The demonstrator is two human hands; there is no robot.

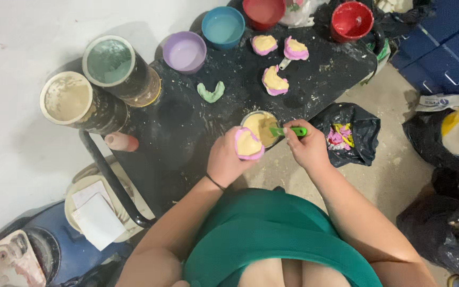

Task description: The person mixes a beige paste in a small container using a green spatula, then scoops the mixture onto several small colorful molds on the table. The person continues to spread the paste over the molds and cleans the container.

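Note:
My left hand (224,159) holds a pink mould filled with cream-yellow paste (249,144) at the near edge of the black table (187,122). Beside it, my right hand (308,149) grips a green-handled spatula (289,131) whose tip reaches into a small bowl of the same cream paste (260,126). Three more filled pink moulds lie farther back on the table: one (264,44), a second (296,49) and a third (274,81). An empty green curved mould (211,92) lies to the left of them.
Purple (185,51), blue (223,26) and two red bowls (263,11) (351,21) line the table's far edge. Two large powder tubs (69,101) (113,62) stand at the left. A black bag with coloured scraps (349,134) hangs at the right; more bags sit on the floor.

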